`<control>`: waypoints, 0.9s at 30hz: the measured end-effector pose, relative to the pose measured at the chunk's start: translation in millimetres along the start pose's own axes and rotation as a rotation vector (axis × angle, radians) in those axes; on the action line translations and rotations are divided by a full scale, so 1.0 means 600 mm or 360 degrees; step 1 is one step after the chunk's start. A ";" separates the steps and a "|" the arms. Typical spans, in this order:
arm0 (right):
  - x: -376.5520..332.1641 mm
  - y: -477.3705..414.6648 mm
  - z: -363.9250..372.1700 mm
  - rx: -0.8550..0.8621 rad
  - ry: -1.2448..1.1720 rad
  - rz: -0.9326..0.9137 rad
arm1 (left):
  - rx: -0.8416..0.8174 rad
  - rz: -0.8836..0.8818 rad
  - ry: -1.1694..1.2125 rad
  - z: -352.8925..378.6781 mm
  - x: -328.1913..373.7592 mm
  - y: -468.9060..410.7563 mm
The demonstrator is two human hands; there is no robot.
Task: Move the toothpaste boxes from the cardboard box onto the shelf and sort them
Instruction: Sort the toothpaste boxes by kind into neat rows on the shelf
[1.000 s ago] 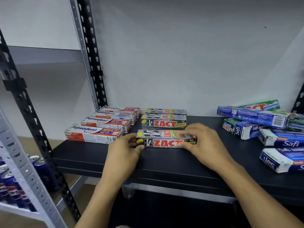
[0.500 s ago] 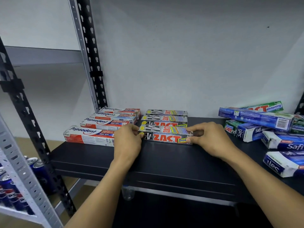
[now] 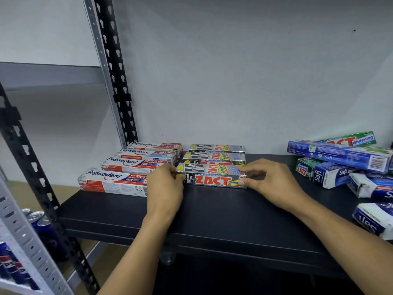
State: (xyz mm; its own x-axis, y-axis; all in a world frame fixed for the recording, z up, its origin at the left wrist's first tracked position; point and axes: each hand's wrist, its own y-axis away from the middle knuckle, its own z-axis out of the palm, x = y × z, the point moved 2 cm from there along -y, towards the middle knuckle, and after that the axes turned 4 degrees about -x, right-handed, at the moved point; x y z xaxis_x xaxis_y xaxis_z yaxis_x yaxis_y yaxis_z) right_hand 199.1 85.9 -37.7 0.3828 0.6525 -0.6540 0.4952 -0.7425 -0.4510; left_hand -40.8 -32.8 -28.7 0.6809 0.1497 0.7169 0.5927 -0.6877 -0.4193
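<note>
A silver Zact Smokers box (image 3: 211,177) lies on the black shelf (image 3: 223,213), right in front of two more silver Zact boxes (image 3: 214,156) lined up behind it. My left hand (image 3: 164,186) pinches its left end and my right hand (image 3: 270,182) pinches its right end. To the left lie several red and white Pepsodent boxes (image 3: 119,182) in a row. On the right sits an unsorted heap of blue Safi boxes (image 3: 342,156) and green Zact Whitening boxes (image 3: 350,139). The cardboard box is out of view.
A slotted metal upright (image 3: 112,77) stands at the shelf's back left corner, another (image 3: 27,154) at the front left. Blue drink cans (image 3: 36,222) stand on a lower rack at the far left. The white wall closes the back.
Both hands have slid the front Zact Smokers box away from me until it sits against the two Zact boxes behind it. My left hand now covers the near Pepsodent box's right end.
</note>
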 end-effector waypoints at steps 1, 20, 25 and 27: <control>0.001 0.000 0.001 -0.0001 -0.0015 0.0001 | 0.0003 0.0008 -0.0008 0.000 0.000 0.000; 0.001 0.003 0.004 -0.0009 -0.0049 0.0056 | -0.0001 0.0017 -0.0130 0.002 0.005 0.001; 0.005 -0.016 -0.014 0.0446 -0.0487 0.0218 | 0.0051 0.0316 -0.0197 -0.012 0.027 0.001; 0.017 -0.033 -0.022 0.0495 -0.0534 0.0300 | 0.0030 0.0426 -0.0187 -0.023 0.045 -0.025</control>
State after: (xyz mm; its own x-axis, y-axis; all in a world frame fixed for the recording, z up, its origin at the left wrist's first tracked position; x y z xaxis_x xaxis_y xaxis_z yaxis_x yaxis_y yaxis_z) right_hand 203.4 109.5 -27.5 0.1459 0.4560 -0.8779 0.1655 -0.8862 -0.4328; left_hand -37.0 -28.3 4.6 0.8586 0.0468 0.5105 0.3924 -0.7008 -0.5957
